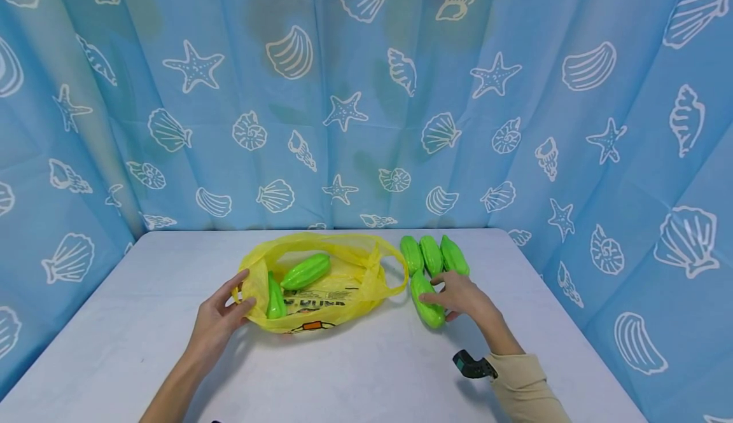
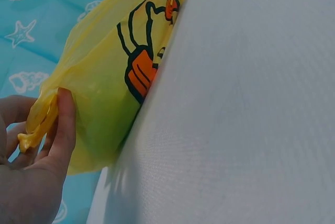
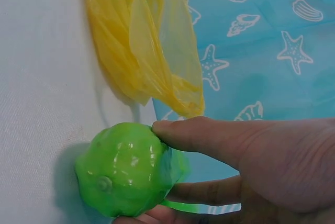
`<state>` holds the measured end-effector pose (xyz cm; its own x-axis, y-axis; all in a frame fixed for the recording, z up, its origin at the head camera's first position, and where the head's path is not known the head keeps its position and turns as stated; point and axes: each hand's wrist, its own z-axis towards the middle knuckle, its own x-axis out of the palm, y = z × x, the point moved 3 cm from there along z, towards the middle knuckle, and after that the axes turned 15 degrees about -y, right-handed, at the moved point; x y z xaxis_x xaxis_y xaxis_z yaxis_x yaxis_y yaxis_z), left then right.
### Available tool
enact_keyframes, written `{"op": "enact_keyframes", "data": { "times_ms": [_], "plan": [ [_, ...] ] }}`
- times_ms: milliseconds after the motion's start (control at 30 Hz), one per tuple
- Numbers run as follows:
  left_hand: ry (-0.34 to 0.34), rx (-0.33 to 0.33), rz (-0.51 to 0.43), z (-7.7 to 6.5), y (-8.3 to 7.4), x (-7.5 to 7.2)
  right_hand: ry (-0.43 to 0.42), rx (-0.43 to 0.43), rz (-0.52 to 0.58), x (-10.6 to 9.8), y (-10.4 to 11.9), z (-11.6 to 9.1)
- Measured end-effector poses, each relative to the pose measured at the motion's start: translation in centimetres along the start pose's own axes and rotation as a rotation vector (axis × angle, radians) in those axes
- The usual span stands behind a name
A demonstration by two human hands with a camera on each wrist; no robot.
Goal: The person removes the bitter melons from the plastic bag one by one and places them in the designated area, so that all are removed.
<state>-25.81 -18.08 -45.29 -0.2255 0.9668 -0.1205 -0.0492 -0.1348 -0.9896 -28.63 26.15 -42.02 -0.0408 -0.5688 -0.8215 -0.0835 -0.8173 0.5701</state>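
Tan sleeve point(image 1: 523, 388) sits nearest; our right hand point(image 1: 460, 296) grips the near-right green vegetable point(image 1: 426, 308), fingers clamped; our left hand point(image 1: 220, 312) pinches the yellow bag point(image 1: 375, 280) at its left edge.

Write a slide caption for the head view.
Left hand holds a yellow bag with two green gourd-shaped items inside; right hand grips another item outside it.

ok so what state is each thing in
Yellow bag, mouth open, one edge pinched
Two bagged green vegetables, lying inside
Gripped green vegetable, outside the bag, unclear if lifted
Three far green vegetables, lying side by side
Left hand, pinching the bag
Right hand, gripping one vegetable
Blue curtain, hanging in folds
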Motion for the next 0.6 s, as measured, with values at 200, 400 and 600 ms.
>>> {"op": "enact_keyframes", "data": {
  "times_ms": [200,400,600],
  "plan": [
    [0.002,0.006,0.004,-0.04,0.0,-0.03,0.014,0.01,0.016,0.14,-0.01,-0.08],
    [-0.002,0.002,0.004,-0.05,-0.05,-0.02,0.011,0.014,0.028,0.21,-0.05,-0.09],
    [-0.002,0.004,0.013,-0.1,-0.13,-0.02,0.012,0.024,0.041,0.32,-0.19,-0.1]
  ]
}}
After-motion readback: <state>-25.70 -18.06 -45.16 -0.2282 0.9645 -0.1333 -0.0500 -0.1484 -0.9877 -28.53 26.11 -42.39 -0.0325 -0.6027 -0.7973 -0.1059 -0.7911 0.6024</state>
